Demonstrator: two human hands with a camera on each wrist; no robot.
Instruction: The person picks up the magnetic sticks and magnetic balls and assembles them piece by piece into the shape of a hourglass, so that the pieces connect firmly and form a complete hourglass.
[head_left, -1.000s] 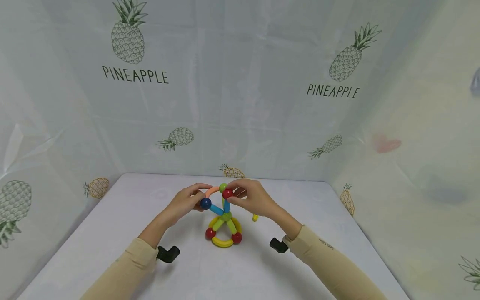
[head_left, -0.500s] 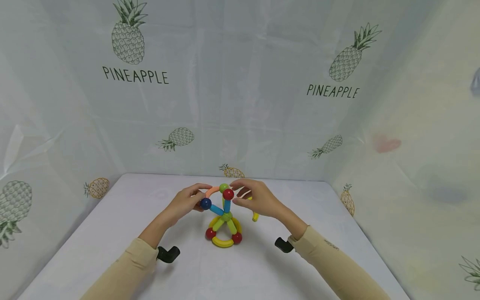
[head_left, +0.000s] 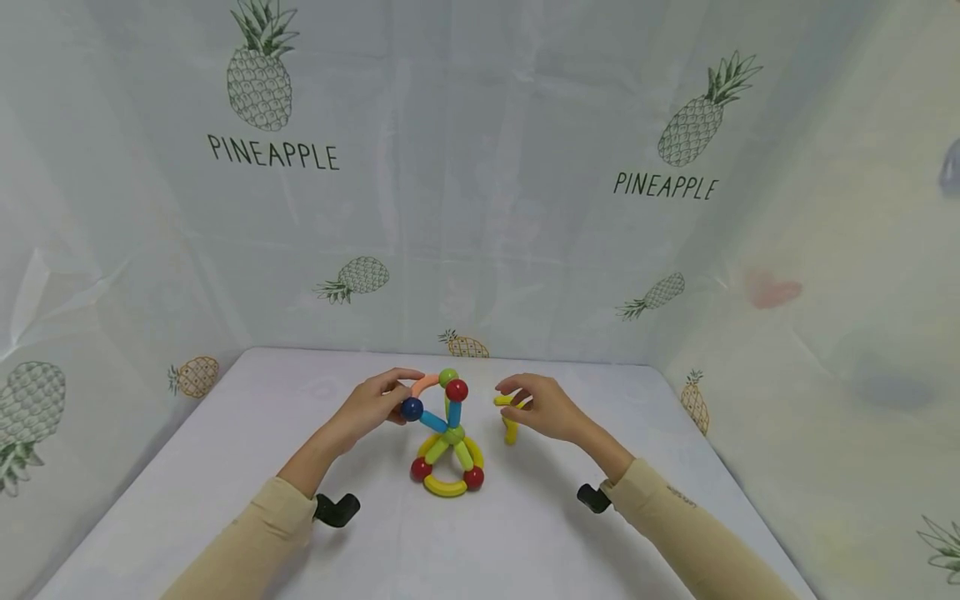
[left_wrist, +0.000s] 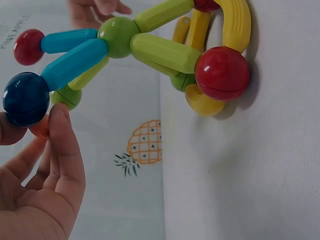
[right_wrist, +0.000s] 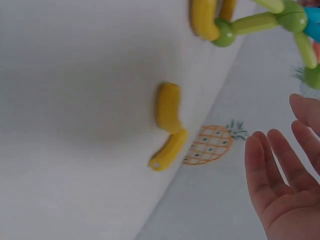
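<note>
A ball-and-rod toy structure (head_left: 453, 435) stands on the table, with a ring of yellow curved rods (head_left: 446, 486) and red balls at its base. Two blue rods rise from its central green ball, one to a red ball (head_left: 456, 390), the other to a dark blue ball (head_left: 412, 408). An orange curved rod (head_left: 425, 382) arches from the blue ball towards an upper green ball (head_left: 448, 377). My left hand (head_left: 370, 406) pinches the orange rod close to the blue ball. Over two loose yellow curved rods (right_wrist: 168, 107) hovers my right hand (head_left: 551, 408), fingers spread, holding nothing.
The white table (head_left: 360, 550) meets a pineapple-printed curtain (head_left: 487, 208) at the back and sides. Black angled pieces (head_left: 337, 509) sit by both sleeve cuffs.
My right hand has let go of the upper red ball and moved right, towards the loose yellow rods. My left hand keeps its place on the orange rod.
</note>
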